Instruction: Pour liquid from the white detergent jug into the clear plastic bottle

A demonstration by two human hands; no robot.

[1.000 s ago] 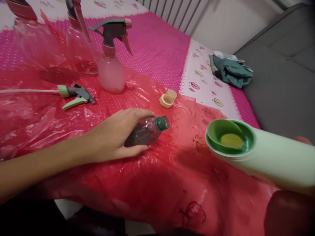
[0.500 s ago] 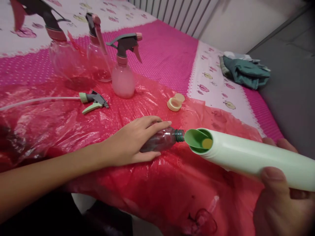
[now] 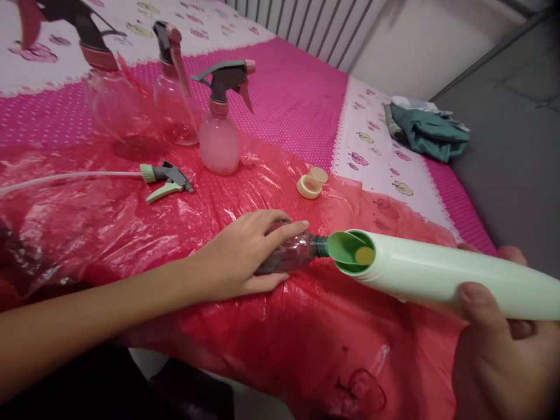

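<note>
My left hand [image 3: 249, 251] is wrapped around a clear spray bottle body [image 3: 297, 251] with a green threaded neck and no sprayer on it; the palm hides much of it. In my right hand [image 3: 499, 344] is a pale green bottle [image 3: 441, 271], tilted toward the left. Its green pouring spout [image 3: 345, 246] meets the neck of the clear bottle, and yellowish liquid shows inside the opening. Beyond my hands lies a cream cap [image 3: 311, 184]. A grey and green spray trigger head [image 3: 168, 179] with a long tube rests to the left.
Three spray bottles stand at the back left: a large one [image 3: 111, 111], a middle one [image 3: 175, 111] and a small one [image 3: 219, 140] with cloudy contents. Red plastic sheeting [image 3: 245, 361] covers the near bedding. Folded green cloth [image 3: 431, 131] lies at the right by a grey panel.
The pale green bottle has shifted slightly left and its base end has risen a little. My left hand and the clear bottle have moved slightly right, closing the gap to the spout.
</note>
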